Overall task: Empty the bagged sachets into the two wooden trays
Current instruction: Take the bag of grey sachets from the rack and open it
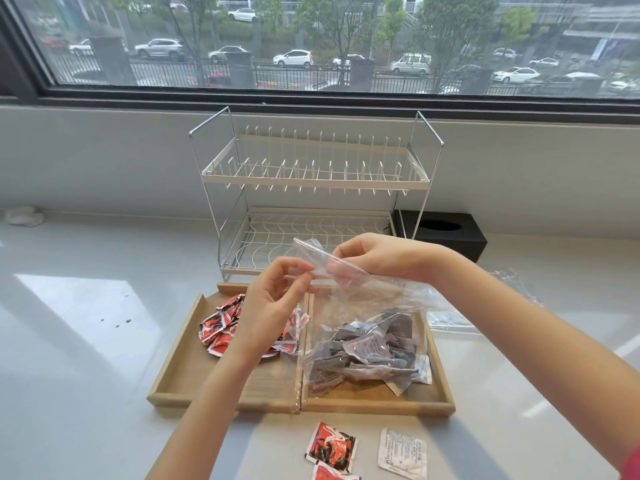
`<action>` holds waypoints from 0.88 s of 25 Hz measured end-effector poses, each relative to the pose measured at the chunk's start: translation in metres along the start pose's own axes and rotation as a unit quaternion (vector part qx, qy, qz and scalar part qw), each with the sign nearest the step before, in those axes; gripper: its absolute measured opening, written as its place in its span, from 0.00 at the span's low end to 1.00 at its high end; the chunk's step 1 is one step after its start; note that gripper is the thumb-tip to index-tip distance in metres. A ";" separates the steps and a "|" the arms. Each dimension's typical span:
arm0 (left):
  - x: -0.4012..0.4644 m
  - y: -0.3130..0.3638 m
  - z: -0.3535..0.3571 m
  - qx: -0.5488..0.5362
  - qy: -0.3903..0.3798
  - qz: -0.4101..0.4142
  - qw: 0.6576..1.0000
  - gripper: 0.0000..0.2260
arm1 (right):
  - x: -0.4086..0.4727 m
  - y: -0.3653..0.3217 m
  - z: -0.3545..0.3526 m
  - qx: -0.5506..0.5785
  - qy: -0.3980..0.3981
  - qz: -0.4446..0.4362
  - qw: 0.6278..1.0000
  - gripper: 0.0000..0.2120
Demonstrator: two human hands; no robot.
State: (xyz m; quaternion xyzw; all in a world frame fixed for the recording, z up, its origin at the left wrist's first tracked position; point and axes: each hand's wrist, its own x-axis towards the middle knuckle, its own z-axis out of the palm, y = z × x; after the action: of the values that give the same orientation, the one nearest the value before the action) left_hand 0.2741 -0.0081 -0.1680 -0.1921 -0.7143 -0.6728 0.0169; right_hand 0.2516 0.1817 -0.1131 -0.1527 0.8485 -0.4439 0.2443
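Note:
Two wooden trays lie side by side on the white counter. The left tray (180, 355) holds a loose heap of red sachets (221, 327). Over the right tray (440, 372) hangs a clear plastic bag (367, 296), its bottom resting in the tray and full of dark grey sachets (367, 355). My left hand (273, 299) pinches the bag's top edge at its left side. My right hand (381, 258) grips the same top edge a little higher and further right.
A white two-tier dish rack (315, 174) stands just behind the trays, a black tissue box (446, 233) to its right. Another clear bag (450, 320) lies right of the trays. Two red sachets (330, 448) and a white one (401, 452) lie near the front edge.

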 end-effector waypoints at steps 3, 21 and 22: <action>0.001 -0.001 0.001 -0.002 -0.005 -0.005 1.000 0.06 | -0.003 -0.002 -0.002 0.078 0.065 -0.033 0.994 0.04; 0.002 0.002 -0.002 -0.029 0.009 -0.006 1.000 0.06 | -0.038 0.008 -0.035 0.003 0.081 0.012 0.997 0.08; 0.003 0.003 -0.002 -0.029 0.012 -0.007 0.999 0.06 | -0.043 0.000 -0.038 0.005 0.110 -0.007 0.994 0.07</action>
State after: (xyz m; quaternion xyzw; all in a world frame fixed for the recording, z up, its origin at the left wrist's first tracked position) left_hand 0.2717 -0.0093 -0.1646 -0.1796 -0.6957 -0.6954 0.0155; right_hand 0.2664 0.2280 -0.0824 -0.1079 0.8669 -0.4640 0.1466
